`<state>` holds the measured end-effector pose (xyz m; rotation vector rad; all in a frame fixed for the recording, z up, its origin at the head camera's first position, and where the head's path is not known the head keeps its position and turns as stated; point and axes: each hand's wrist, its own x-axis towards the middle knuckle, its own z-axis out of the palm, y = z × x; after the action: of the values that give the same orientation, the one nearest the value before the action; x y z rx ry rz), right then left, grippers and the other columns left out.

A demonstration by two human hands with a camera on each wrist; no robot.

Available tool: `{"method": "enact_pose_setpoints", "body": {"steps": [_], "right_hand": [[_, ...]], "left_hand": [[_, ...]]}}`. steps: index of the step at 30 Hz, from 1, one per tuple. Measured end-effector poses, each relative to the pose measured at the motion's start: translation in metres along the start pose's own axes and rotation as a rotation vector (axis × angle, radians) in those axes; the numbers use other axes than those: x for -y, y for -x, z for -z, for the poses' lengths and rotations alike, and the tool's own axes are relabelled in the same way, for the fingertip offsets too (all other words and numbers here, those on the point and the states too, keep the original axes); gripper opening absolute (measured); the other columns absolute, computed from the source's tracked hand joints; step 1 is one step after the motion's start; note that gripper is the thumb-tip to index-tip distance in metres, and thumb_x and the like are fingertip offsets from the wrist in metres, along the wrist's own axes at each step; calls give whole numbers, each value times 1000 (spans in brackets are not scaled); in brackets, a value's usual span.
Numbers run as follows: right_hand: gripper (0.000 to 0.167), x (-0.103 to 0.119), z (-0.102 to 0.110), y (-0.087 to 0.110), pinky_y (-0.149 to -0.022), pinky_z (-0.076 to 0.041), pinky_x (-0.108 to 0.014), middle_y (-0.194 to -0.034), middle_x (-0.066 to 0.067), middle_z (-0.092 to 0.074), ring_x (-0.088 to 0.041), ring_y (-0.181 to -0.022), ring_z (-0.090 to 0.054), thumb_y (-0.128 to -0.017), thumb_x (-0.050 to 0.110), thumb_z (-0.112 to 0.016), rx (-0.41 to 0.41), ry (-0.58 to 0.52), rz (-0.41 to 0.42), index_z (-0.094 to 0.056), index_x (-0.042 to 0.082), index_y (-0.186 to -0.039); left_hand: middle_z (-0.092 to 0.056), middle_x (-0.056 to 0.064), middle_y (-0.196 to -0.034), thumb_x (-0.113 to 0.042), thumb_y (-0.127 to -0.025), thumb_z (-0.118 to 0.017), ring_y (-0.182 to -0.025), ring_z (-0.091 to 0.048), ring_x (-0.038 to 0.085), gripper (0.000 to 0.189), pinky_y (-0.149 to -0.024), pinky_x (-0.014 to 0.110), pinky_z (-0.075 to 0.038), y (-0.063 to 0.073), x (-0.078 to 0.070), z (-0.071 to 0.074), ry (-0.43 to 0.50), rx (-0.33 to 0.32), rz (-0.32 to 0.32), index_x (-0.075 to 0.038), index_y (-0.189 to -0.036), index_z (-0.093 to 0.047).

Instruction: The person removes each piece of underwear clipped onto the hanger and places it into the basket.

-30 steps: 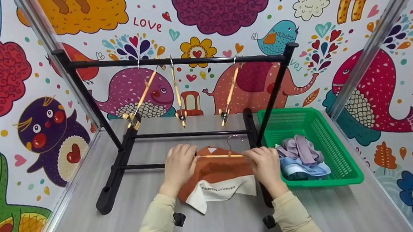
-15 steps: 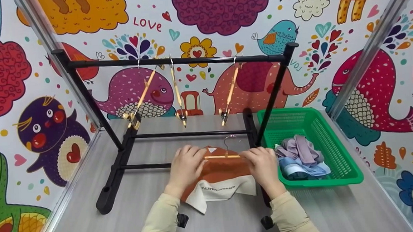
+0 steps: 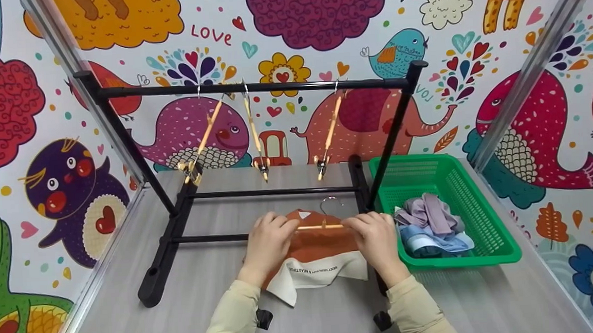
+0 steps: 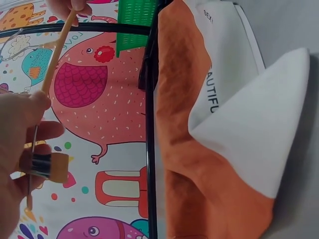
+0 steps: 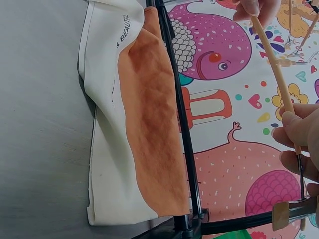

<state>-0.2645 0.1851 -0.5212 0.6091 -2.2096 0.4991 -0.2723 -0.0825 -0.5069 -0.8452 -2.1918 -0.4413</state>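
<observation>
A wooden clip hanger (image 3: 321,227) is held level above a garment, its metal hook rising at the far side. My left hand (image 3: 266,248) grips the left end of its bar, and my right hand (image 3: 377,244) grips the right end. In the left wrist view a hanger clip (image 4: 50,167) shows beside the left fingers; another clip (image 5: 281,215) is under the right hand in the right wrist view. The orange and white garment (image 3: 313,273), with black lettering on its white part, lies on the table beneath the hanger, partly hidden by both hands.
A black rack (image 3: 266,87) stands behind the hands, with three clip hangers on its bar. To the right, a green basket (image 3: 510,248) holds crumpled lilac and blue clothes. The rack's feet reach the near part of the grey table (image 3: 131,331). Patterned walls enclose the space.
My left hand has moved a little right along the hanger, closer to the right hand. The hanger has shifted slightly left and its hook leans farther back. The garment lies as before.
</observation>
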Motion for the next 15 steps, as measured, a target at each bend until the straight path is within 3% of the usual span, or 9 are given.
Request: {"method": "enact_pose_setpoints", "body": {"steps": [15], "right_hand": [[19,0,-2,2,-71,-41,-42,-87,4,-73,-21,-79,-62,-80,6,-81,-5,-3,8,-78,20,-93]], "left_hand": [[-68,0,-80,-6,-83,-74,-76,-55,25,11,-65,39,-46,4,-2,-2,53,-21,28,-14,-90,-71]]}}
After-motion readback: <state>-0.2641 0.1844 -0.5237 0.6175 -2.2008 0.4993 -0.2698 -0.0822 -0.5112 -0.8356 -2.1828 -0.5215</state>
